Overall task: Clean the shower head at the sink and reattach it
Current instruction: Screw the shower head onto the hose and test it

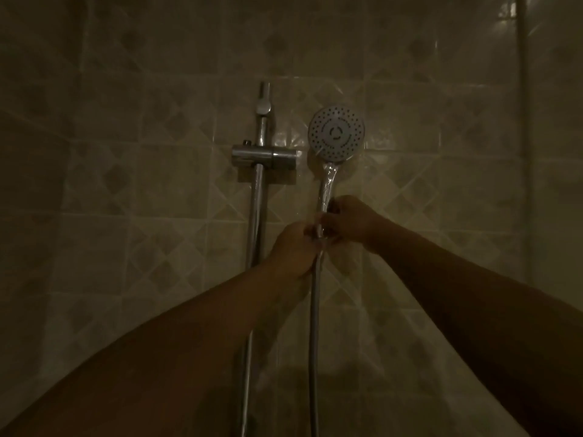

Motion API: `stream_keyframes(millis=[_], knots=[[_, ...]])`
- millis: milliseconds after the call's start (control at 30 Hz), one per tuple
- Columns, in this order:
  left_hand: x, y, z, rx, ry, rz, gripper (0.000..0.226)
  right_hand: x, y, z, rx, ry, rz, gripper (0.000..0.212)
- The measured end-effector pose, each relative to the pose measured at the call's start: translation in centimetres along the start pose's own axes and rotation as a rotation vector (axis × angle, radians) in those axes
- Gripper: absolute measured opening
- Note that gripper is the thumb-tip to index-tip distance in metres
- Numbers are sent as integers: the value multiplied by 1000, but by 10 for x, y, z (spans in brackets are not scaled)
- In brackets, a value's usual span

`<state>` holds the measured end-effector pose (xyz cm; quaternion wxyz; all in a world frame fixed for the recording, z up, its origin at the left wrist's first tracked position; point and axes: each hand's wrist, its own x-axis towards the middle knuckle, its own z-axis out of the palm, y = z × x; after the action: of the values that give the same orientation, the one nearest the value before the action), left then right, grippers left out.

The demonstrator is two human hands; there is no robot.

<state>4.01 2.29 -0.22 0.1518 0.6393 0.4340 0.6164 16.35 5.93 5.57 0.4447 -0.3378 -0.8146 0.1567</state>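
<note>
Head view, dim light, tiled shower wall. Shower head held upright, spray face toward the camera, just right of the chrome slide rail and its empty holder bracket; not seated in the bracket. Handle appears wrapped in a clear film, glare makes this uncertain. Right hand closed around the lower end of the handle. Left hand closed on the hose at its top end, fingers pinched at the joint where hose meets handle; the hose hangs straight down out of frame. Whether the joint is being tightened or undone cannot be told from one frame; no sink in view. Judgement, risks from here: (1) cross-threading, if the nut is turned while handle and hose are out of line, since the hands meet at an angle; (2) a slipped grip, as chrome and film look slick and the head is held only by its handle end, so a drop onto tile is possible; (3) a lost or pinched washer at the joint, not visible here, would give a leak; (4) poor light hides the thread, so alignment is by feel; (5) hose twist, if the head rotates rather than the nut.
</note>
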Motion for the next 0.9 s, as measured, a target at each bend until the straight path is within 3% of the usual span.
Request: stream_keyframes(millis=[167,500,700,900], knots=[[19,24,-8,121,-62,10,8,33,-26,-27,58,110,-69,24],[37,38,-24,23,-22,-86,16,78,-73,-33,48,265,-161,37],[47,45,-32,-149,76,-84,20,95,-95,-34,54,333,-228,35],[60,43,-35,-164,121,-60,24,104,-107,-32,-6,344,-266,38]])
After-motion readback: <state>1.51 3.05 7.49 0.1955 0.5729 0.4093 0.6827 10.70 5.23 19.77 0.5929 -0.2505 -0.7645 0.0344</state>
